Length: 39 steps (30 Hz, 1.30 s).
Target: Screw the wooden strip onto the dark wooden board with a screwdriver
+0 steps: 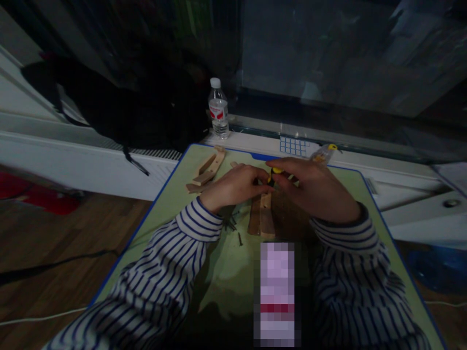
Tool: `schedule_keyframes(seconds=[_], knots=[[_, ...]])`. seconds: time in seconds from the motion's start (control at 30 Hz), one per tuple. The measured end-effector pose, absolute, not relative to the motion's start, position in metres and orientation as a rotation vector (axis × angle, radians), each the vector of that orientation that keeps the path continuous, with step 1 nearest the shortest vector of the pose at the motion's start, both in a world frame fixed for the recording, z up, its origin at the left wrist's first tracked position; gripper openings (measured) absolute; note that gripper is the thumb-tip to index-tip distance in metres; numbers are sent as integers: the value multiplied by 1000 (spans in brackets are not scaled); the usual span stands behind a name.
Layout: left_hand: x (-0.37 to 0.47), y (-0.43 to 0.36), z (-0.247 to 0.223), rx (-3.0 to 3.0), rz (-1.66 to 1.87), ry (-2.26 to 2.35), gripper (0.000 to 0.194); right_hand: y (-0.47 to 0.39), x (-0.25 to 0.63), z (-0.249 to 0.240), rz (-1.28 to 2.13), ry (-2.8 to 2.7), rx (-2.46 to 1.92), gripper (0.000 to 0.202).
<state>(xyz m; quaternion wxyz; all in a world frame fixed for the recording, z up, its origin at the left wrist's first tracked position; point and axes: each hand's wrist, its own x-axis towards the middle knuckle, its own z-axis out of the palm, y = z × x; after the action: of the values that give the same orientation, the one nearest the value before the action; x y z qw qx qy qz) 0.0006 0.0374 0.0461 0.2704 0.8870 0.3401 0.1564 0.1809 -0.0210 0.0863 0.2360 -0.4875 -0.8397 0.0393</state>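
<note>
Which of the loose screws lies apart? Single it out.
The lone screw nearest the picture's bottom edge, lying by itself; the other loose screws are bunched close together, farther up and to the left.

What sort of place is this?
Probably an ordinary indoor room, though the dimness limits certainty: a large dark glass window, a brown wood-plank floor and a pale green, blue-edged table suggest it.

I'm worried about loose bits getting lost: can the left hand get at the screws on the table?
Probably yes: the screws lie close to the left hand and nothing seems to cover them, though that hand is at the yellow-and-black tool.
</note>
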Motion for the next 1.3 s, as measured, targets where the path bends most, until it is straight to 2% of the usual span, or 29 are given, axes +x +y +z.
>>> schedule_keyframes(seconds=[0.47,0.8,0.97,1.3], knots=[[3,32,53,2406,353,925,24,-18,174,85,-127,-2257,-1528,26],[3,39,44,2366,511,934,26,-17,177,84,-132,-2253,-1526,28],[3,38,44,2384,500,915,26,-20,182,86,-16,-2250,-1376,37],[3,38,44,2442,451,913,25,-20,179,87,14,-2296,-1370,30]])
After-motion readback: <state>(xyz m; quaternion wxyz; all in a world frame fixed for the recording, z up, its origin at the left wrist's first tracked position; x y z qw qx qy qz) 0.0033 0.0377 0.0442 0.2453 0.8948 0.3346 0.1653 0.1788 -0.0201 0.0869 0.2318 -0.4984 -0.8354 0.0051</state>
